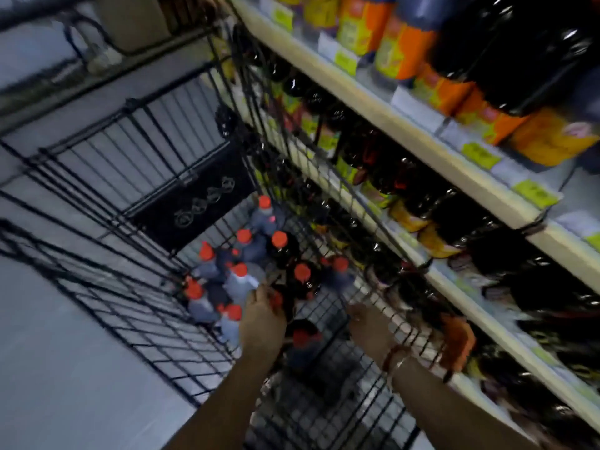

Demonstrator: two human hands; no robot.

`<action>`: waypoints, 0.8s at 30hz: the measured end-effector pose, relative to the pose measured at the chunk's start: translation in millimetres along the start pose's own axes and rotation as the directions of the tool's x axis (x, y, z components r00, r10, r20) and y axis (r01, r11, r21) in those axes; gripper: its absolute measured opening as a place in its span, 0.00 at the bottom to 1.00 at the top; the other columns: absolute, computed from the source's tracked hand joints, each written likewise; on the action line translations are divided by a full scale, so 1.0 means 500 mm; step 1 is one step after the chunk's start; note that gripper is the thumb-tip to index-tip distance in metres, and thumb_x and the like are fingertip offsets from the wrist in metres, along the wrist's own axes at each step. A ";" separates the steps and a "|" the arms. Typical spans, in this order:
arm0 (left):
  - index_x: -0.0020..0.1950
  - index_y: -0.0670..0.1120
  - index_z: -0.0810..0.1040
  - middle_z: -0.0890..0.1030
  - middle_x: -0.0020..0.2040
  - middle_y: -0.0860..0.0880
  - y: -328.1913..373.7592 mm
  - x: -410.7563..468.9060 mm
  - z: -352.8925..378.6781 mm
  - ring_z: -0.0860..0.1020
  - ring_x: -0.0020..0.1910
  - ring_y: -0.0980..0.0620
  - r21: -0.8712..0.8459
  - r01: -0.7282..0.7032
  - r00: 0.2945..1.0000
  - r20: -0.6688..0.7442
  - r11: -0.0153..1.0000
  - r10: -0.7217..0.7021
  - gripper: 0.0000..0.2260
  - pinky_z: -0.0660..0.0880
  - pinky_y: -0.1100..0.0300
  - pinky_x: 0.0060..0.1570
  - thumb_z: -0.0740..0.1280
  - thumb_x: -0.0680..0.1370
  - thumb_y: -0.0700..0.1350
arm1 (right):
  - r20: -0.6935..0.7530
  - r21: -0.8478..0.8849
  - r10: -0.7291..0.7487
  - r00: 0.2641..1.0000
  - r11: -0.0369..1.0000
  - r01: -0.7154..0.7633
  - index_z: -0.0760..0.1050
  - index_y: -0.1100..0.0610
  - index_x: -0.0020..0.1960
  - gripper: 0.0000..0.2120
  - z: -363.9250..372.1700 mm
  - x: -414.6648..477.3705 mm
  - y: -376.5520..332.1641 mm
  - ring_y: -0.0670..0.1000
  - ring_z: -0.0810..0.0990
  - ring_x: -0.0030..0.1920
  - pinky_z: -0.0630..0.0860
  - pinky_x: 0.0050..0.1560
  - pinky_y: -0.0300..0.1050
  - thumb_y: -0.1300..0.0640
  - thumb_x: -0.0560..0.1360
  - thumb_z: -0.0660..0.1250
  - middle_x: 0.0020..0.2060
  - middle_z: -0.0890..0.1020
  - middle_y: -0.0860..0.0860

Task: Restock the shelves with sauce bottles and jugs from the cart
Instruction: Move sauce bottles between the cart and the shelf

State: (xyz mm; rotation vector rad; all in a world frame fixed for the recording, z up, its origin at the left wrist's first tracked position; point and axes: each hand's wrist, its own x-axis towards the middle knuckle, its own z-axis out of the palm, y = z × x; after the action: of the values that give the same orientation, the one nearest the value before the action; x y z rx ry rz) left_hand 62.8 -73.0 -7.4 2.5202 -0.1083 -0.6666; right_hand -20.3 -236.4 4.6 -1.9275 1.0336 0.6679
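1. Black wire makes up the cart, which fills the left and middle of the view and stands on a pale floor.
2. Down in the cart's bottom stands a cluster of red-capped bottles: pale ones toward the left and dark ones toward the right, packed close together.
3. The left hand reaches down into the cart at the near edge of the cluster. Its fingers curl over the top of a dark bottle, but blur keeps me from telling whether it truly grips it.
4. Between the two forearms, lower in the cart, sits another red-capped bottle, blurred.
5. The right hand is down in the cart too, near its right wall and apart from the left hand. Its fingers are loose and nothing shows in them. A bracelet circles the wrist.
6. Just beside the cart on the right run the shelves, stocked in rows with dark sauce bottles bearing yellow and orange labels. Yellow-green price tags line the shelf edges.
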 end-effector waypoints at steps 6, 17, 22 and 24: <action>0.55 0.41 0.78 0.79 0.54 0.42 -0.092 -0.015 0.032 0.76 0.54 0.44 0.030 -0.041 0.957 0.289 0.999 0.030 0.10 0.68 0.58 0.50 0.60 0.78 0.40 | -0.023 0.238 0.170 0.985 0.958 -0.160 0.64 0.65 0.68 0.22 0.049 0.091 -0.004 0.51 0.73 0.43 0.69 0.45 0.42 0.65 0.74 0.61 0.60 0.75 0.63; 0.56 0.48 0.77 0.79 0.53 0.47 -0.103 0.004 0.076 0.73 0.57 0.45 0.408 -0.411 0.884 0.399 0.815 0.246 0.11 0.69 0.55 0.54 0.61 0.77 0.51 | -0.212 0.356 0.015 0.977 0.932 0.063 0.67 0.62 0.62 0.14 0.019 0.214 0.013 0.50 0.72 0.39 0.71 0.39 0.41 0.67 0.77 0.56 0.42 0.76 0.54; 0.55 0.45 0.77 0.80 0.52 0.45 -0.082 0.016 0.084 0.76 0.55 0.44 0.457 -0.361 0.897 0.408 0.813 0.170 0.13 0.70 0.54 0.55 0.62 0.78 0.52 | -0.187 0.122 -0.032 0.982 0.991 0.056 0.75 0.67 0.53 0.11 0.026 0.187 0.027 0.54 0.73 0.41 0.66 0.41 0.44 0.60 0.77 0.61 0.42 0.76 0.58; 0.55 0.46 0.78 0.81 0.50 0.45 -0.083 0.017 0.083 0.77 0.53 0.45 0.433 -0.385 0.878 0.444 0.815 0.179 0.13 0.69 0.57 0.55 0.62 0.78 0.53 | -0.191 0.142 0.005 0.982 0.990 0.023 0.77 0.66 0.51 0.10 0.036 0.161 0.045 0.54 0.74 0.43 0.68 0.41 0.45 0.59 0.76 0.63 0.41 0.77 0.58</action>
State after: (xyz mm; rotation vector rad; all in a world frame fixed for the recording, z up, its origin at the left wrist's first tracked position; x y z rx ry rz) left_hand 48.2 -58.7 -63.1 2.7276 -0.9089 -1.1143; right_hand 1.5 -261.2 -74.5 -1.8949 1.1577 0.3966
